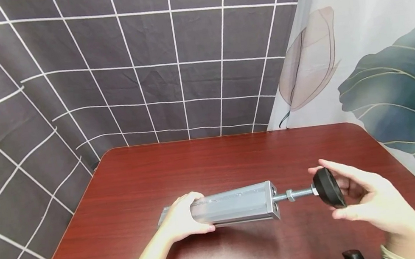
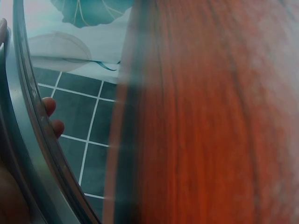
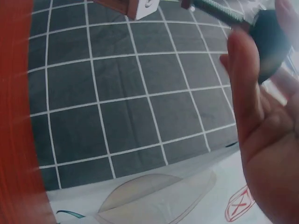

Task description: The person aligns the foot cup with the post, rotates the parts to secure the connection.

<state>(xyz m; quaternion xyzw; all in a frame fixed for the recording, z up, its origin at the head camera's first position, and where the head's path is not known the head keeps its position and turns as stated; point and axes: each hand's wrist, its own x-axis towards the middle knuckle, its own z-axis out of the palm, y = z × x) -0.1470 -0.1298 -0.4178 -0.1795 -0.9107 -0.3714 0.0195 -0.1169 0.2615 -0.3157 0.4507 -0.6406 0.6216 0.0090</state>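
A silver, square metal profile (image 1: 235,203), with a screw-marked end plate, lies in my left hand (image 1: 185,219), which grips it round its far-left part. Two fingertips (image 2: 50,106) show past the profile's edge in the left wrist view. From the end plate a threaded rod (image 1: 303,192) carrying a hex nut (image 1: 290,195) sticks out to the right. At the rod's tip sits a round black levelling foot (image 1: 328,188). My right hand (image 1: 378,199) holds this foot at its rim, thumb below and fingers above. The right wrist view shows the foot (image 3: 268,44) partly hidden by fingers.
The reddish-brown wooden table (image 1: 211,159) lies under both hands. Behind it hangs a dark grey cloth (image 1: 156,84) with white grid lines. A white curtain (image 1: 359,44) with leaf prints hangs at the right. A black object (image 1: 354,258) shows beside the right wrist.
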